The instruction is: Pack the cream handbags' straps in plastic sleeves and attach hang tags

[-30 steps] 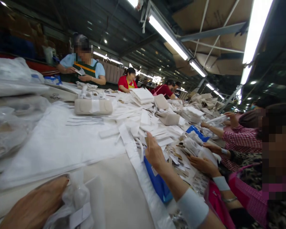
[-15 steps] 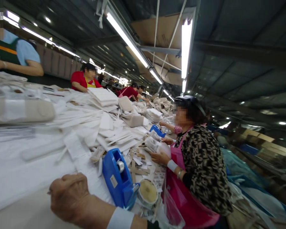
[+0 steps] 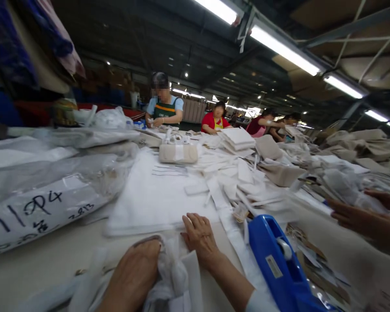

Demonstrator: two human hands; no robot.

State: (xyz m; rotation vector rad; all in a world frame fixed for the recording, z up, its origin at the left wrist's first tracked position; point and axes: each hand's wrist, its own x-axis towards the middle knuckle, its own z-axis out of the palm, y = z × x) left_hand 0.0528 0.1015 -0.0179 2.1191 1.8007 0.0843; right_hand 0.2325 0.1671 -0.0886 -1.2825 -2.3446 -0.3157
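At the bottom centre, my left hand (image 3: 134,271) curls over a beige bag in clear plastic wrap (image 3: 173,277), its fingers wrapped round the top edge. To its right, my right hand (image 3: 199,240) has its fingers spread, reaching the near edge of a stack of white sheets (image 3: 143,206); nothing is in it. A small beige bag with a white band (image 3: 178,153) sits at the far end of the stack. The blue tape dispenser (image 3: 276,264) stands right of my right forearm.
Plastic-wrapped packages with black handwriting (image 3: 48,199) lie at the left. White pads (image 3: 243,173) are heaped right of centre. Another person's hands (image 3: 367,216) reach in at the right edge. Several people work across the table.
The view has swung left and down. My left hand and the wrapped bag have come into view. My right hand, earlier closed in a fist, now has spread fingers.
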